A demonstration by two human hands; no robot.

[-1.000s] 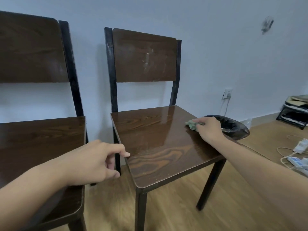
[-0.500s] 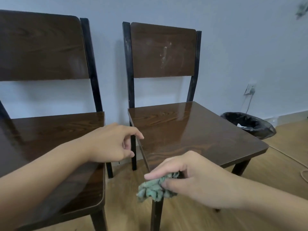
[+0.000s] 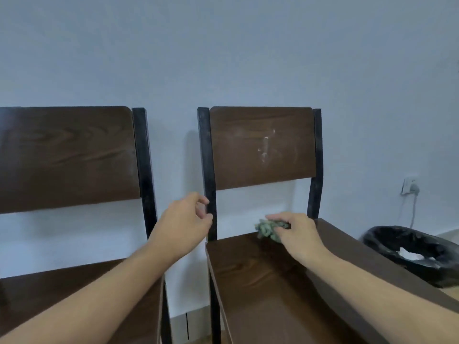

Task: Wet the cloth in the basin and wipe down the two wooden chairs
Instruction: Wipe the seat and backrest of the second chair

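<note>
Two dark wooden chairs with black frames stand side by side against the wall. The right chair (image 3: 263, 147) has pale smears on its backrest. My right hand (image 3: 295, 235) holds a crumpled green cloth (image 3: 269, 229) at the back of that chair's seat, close to the gap under the backrest. My left hand (image 3: 185, 224) hovers by the right chair's left black post, fingers loosely curled, holding nothing. The left chair (image 3: 67, 157) sits under my left forearm. No basin is in view.
A bin lined with a black bag (image 3: 412, 254) stands on the floor right of the right chair. A wall socket with a plugged cable (image 3: 409, 188) is above it. The pale wall lies directly behind both chairs.
My right hand has carried the cloth from the seat's front edge to the seat's back. My left hand rose toward the chair's left post. The view tilted upward.
</note>
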